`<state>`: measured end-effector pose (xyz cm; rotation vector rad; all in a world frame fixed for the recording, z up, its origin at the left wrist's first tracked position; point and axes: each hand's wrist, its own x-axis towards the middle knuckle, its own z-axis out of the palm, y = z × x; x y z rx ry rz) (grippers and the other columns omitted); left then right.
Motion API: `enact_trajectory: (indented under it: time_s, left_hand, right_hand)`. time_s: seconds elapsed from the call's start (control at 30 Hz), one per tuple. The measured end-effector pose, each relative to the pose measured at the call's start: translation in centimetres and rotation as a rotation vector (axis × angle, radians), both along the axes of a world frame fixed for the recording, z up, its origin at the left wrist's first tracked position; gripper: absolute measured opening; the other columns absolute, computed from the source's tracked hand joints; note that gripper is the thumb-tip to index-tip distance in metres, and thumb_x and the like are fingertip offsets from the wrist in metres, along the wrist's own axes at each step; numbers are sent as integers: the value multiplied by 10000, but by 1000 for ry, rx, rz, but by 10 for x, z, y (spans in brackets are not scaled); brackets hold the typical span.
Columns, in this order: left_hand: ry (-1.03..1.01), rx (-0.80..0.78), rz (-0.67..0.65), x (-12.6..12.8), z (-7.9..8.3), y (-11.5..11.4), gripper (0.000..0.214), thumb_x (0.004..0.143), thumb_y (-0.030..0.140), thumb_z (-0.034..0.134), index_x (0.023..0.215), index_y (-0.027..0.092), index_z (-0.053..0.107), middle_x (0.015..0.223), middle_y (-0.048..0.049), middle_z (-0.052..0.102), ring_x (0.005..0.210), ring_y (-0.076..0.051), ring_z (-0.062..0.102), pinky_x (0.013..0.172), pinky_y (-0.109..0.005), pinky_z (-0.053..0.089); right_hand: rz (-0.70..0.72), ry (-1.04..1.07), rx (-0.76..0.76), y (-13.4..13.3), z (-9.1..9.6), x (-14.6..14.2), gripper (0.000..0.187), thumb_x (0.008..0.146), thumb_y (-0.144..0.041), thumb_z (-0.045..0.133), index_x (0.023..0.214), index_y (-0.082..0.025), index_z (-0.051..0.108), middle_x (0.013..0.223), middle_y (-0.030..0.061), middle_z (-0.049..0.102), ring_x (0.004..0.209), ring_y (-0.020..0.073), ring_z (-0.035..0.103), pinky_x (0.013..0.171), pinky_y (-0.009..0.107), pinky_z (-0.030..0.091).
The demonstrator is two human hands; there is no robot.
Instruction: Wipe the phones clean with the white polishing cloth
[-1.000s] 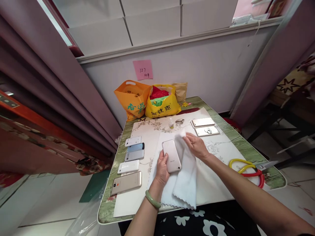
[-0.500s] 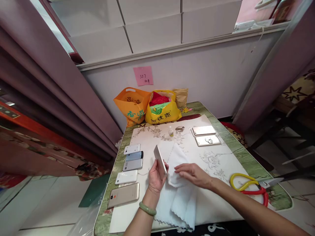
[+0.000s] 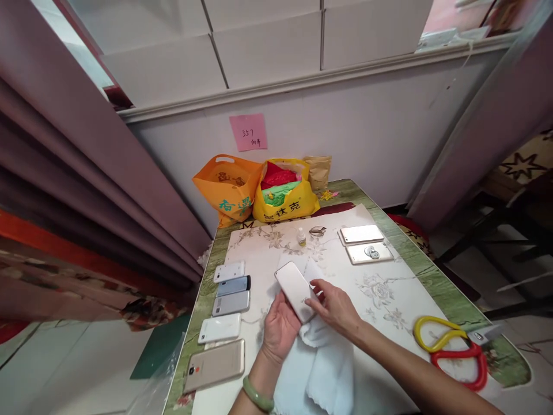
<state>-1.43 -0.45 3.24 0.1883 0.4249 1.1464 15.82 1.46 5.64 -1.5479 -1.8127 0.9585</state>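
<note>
My left hand, with a green bangle on the wrist, cradles a pale pink phone from below, back side up. My right hand pinches the phone's near right edge, with a white cloth bunched under both hands. The cloth hangs toward the table's near edge. Both hands are closed on the phone above the white flowered mat.
Several phones lie in a column on the left of the mat, two more at the far right. A small bottle and a ring clip sit at the back. Yellow-and-red scissors lie right. Orange and yellow bags stand behind.
The phone was tipped up on edge in my left hand, then laid back down flat. My right hand left the cloth's corner and took the phone's edge; the cloth bunched under the hands.
</note>
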Motion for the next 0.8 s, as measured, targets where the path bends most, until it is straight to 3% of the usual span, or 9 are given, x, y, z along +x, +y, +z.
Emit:
enact_trajectory:
  time_s: [0.07,0.2,0.37,0.43,0.6,0.7,0.8]
  left_hand:
    - [0,22,-16,-3,-3,0,490,959,399,386,1423,246,414,1370,-125,560,1341,-276,433,1117,-515,299]
    - [-10,77,10,-5,-10,2,454,973,376,355,1406,277,451,1361,-95,576,1333,-247,446,1133,-479,293]
    - [-120,104,-81,-8,-13,6,442,997,358,273,1239,260,630,1298,-81,627,1255,-216,526,1165,-480,228]
    - [-147,133,-123,-9,-16,9,483,1004,348,228,1223,243,645,1302,-87,625,1275,-214,509,1185,-487,162]
    - [-140,232,-194,-13,-26,13,621,983,498,134,1434,191,430,1504,-142,397,1430,-247,282,1198,-482,49]
    - [-167,274,-229,-13,-28,14,650,978,499,80,1455,188,393,1519,-139,372,1438,-241,260,1198,-471,36]
    - [-179,297,-237,-14,-29,15,653,978,491,62,1459,191,386,1519,-138,372,1431,-238,280,1197,-471,52]
  right_hand:
    - [-1,10,-51,-1,0,0,308,795,-402,616,1051,-231,610,802,4,691,661,170,616,615,274,434]
    - [7,103,-177,-1,1,4,174,705,-346,687,716,-213,576,611,-49,579,567,126,509,534,231,337]
    - [-167,751,-299,-2,-2,7,252,738,-423,675,772,-204,556,661,-46,564,606,120,518,562,224,401]
    - [-270,914,-304,3,-3,20,329,727,-491,695,801,-197,568,692,-28,585,616,129,537,542,224,420]
    - [-563,849,-236,31,-8,101,456,706,-596,694,901,-189,628,753,16,646,649,148,591,552,242,478]
    - [-691,711,-202,54,-13,161,440,708,-598,681,871,-191,646,761,22,660,645,139,587,544,235,484]
    - [-739,609,-199,75,-19,201,416,709,-585,682,822,-186,650,711,28,645,607,141,570,480,220,446]
